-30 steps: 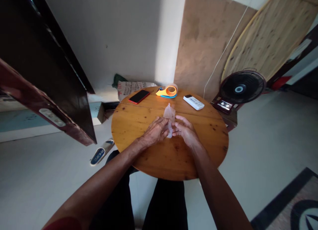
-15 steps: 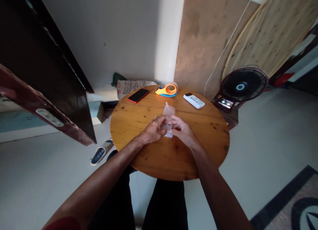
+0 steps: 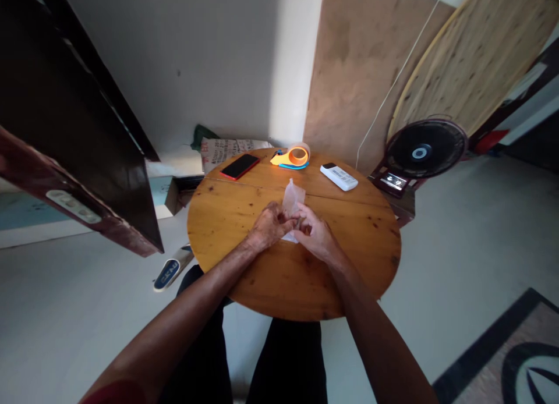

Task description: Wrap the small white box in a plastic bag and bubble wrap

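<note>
A pale, thin, translucent wrapper or plastic bag point(image 3: 293, 198) lies on the round wooden table point(image 3: 279, 282), partly covered by my fingers. From the left, my left hand point(image 3: 271, 224) pinches at its middle with curled fingers. My right hand point(image 3: 313, 231) meets it from the other side, thumb and fingertips closed in at the same spot. Whatever sits between the fingertips is too small and hidden to make out. The wrapper's upper end sticks up beyond the hands and its lower end shows beneath them.
Along the table's far side are a red-edged phone point(image 3: 240, 167), an orange tape dispenser point(image 3: 292, 157) and a white box-like device point(image 3: 339, 177). A fan point(image 3: 420, 152) stands at the right, a dark door point(image 3: 87, 101) at the left. A slipper point(image 3: 168, 274) lies on the floor.
The fingers of both hands have drawn closer together over the wrapper, my left ones curling more. The whole view has shifted slightly; the other objects stay in place.
</note>
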The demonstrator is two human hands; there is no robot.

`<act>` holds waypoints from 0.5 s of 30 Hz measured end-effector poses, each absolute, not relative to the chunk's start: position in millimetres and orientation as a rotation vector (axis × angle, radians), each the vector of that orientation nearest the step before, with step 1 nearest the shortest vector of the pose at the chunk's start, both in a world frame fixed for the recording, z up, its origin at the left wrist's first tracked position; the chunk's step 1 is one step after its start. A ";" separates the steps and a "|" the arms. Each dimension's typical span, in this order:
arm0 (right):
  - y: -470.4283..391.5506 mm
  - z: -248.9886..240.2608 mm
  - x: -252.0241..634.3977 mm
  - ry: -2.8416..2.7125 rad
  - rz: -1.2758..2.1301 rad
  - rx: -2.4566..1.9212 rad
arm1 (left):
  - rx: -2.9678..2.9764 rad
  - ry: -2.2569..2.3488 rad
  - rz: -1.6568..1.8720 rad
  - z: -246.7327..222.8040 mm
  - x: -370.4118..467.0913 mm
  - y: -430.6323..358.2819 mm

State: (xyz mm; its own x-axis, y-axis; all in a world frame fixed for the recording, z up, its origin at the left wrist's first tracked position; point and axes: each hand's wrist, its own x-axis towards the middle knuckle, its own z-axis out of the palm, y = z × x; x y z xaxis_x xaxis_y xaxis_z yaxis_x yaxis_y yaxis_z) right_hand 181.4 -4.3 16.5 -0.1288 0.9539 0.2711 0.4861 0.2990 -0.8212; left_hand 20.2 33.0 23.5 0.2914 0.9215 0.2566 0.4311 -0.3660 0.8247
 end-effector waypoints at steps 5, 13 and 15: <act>-7.6 24.9 181.1 -1.725 0.770 -1.288 | 1.979 1.137 1.028 13.6 19.7 36.8; 3.8 23.5 200.3 -1.285 0.668 -1.357 | 2.148 1.137 1.154 4.0 22.4 40.0; 8.0 25.7 206.2 -1.347 0.621 -1.404 | 2.180 1.104 1.153 2.8 22.3 40.8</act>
State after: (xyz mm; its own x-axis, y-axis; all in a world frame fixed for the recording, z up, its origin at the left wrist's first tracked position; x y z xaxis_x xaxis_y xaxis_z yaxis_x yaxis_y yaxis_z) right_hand 206.2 8.0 25.7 0.2328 0.9302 0.2837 0.3886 0.1785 -0.9039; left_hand 22.3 40.8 2.8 0.3350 0.8097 0.4819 0.4461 -0.5868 0.6758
